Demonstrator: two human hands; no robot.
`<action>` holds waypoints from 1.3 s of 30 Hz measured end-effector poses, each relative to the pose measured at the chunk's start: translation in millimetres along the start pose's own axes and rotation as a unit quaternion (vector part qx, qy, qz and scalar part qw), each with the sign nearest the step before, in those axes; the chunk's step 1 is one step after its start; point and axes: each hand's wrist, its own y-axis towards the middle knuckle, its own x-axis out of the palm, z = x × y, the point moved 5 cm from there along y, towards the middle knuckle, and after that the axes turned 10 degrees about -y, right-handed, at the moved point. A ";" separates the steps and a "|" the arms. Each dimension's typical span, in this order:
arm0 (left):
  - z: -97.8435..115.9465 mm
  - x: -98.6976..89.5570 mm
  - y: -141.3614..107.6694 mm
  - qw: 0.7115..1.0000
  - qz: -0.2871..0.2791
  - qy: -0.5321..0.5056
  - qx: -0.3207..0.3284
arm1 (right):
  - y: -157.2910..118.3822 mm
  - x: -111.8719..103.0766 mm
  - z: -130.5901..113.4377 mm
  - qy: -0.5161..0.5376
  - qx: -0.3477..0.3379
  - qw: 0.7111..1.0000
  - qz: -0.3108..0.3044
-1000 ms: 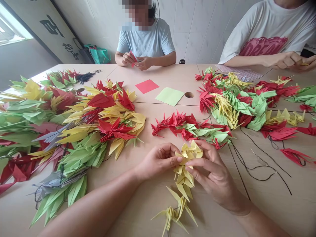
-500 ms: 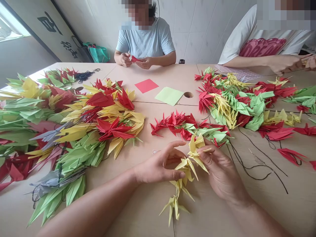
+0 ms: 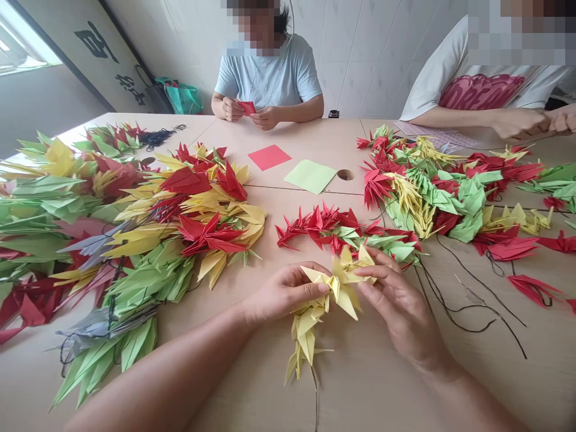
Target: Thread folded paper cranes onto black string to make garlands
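Observation:
A string of yellow folded paper cranes [image 3: 306, 333] hangs between my hands, with a dark thread trailing down from its lower end. My left hand [image 3: 281, 294] is closed around the string, the thumb pressing on a crane and the other fingers partly hidden behind the paper. At the upper end of the string, my right hand [image 3: 393, 300] pinches a yellow crane [image 3: 348, 264] between thumb and fingers. Just beyond both hands lies a strand of red and green cranes [image 3: 333, 231] on the table.
Large heaps of strung paper cranes [image 3: 148, 240] cover the left side, and another pile [image 3: 441, 186] lies at the right. Black threads [image 3: 472, 306] trail there. Red paper [image 3: 270, 157] and green paper [image 3: 310, 176] lie near a table hole [image 3: 345, 174]. Two people sit opposite, one folding red paper [image 3: 246, 108].
My left hand has closed in on the yellow string, which has tilted and shifted left at its lower end. My right fingers have changed their hold. The person opposite has turned the red paper.

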 end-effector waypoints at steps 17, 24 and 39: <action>-0.3 0.7 1.0 0.997 -0.034 -0.068 -0.003 | -6.9 -0.5 -31.4 -0.207 -0.232 0.949 0.051; 3.2 -3.8 -0.3 0.994 -0.021 -0.106 0.008 | -0.6 -4.2 -10.6 -0.126 -0.122 0.983 0.051; 1.8 1.0 4.8 0.998 0.021 0.029 0.056 | -15.3 9.5 -49.6 -0.311 -0.334 0.888 0.052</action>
